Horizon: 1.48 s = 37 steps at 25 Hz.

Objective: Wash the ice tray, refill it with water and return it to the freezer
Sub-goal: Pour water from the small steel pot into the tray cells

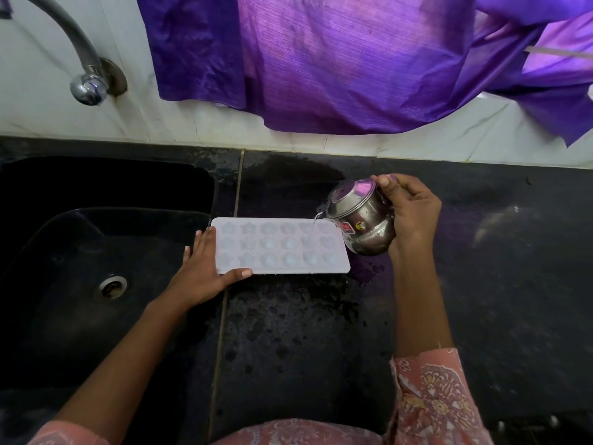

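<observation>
Ice tray: white, oblong, three rows of moulded cavities, stars to the left and rounded shapes to the right. Lies flat on the wet black bench, its left short end just beside the sink's edge. No writing seen on it. How full the cavities are cannot be made out. Far right corner is covered by the pot.

Steel pot: small, round-bellied, tilted with its mouth toward the tray. A thin thread of water leaves its rim over the tray's far right corner. Bears a red sticker and a small round yellow one; the lettering is too small to read.

Right hand: fingers and thumb curled round the pot, gripping it above the bench.

Left hand: fingers straight, laid flat against the tray's left end, thumb along its near edge; grips nothing.

Sink: black, with a metal drain.

Tap: chrome, wall-mounted; spout cut off at the top left edge.

Purple cloth: hangs against the white wall, cut off at top and right.

Sleeve: pink patterned, on the right forearm.
</observation>
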### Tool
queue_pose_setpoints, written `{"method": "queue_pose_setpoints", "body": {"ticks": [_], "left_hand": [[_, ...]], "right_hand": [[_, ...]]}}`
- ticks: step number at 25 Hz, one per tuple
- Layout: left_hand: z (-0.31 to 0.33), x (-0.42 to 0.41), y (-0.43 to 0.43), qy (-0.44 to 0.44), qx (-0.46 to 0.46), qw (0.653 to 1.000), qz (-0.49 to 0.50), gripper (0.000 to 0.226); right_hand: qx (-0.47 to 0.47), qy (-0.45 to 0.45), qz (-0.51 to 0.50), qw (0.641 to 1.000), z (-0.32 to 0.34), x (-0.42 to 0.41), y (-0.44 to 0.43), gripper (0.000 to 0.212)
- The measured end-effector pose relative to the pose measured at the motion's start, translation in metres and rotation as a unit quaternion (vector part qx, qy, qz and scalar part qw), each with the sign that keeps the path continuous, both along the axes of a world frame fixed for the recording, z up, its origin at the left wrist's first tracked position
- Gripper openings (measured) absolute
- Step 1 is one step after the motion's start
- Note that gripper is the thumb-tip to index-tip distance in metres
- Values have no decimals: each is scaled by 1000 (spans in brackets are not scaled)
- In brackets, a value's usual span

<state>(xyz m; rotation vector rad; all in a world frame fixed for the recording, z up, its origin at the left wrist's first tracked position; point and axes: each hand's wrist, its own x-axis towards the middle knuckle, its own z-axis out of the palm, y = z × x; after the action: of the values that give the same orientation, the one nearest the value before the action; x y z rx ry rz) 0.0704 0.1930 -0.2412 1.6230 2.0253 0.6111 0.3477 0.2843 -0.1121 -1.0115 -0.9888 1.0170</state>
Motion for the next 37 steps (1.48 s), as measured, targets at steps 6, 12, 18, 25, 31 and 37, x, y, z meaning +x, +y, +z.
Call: {"method": "queue_pose_setpoints", "body": {"ticks": [6,12,18,25,31,37], "left_hand": [[1,1,-1,-3,-2,1000,1,121],[1,0,-1,-3,0,1000,0,119],[1,0,-1,1,-3,1000,1,124],[0,-2,0,5,-3,1000,-5,128],[-2,-4,-1,15,-1,1000,-7,131],[-1,-3,-3,15,-4,1000,-11,129]], "right_hand": [[2,-6,-1,1000,2,-1,-2,14],[-11,5,-1,1000,1,-2,-2,12],[-21,85,15,996,-2,-8,-4,9],[-39,57,30,997,-3,-21,-4,11],[-34,7,31,999,-2,-27,-6,10],[-22,-6,36,999,-1,-30,-8,11]]}}
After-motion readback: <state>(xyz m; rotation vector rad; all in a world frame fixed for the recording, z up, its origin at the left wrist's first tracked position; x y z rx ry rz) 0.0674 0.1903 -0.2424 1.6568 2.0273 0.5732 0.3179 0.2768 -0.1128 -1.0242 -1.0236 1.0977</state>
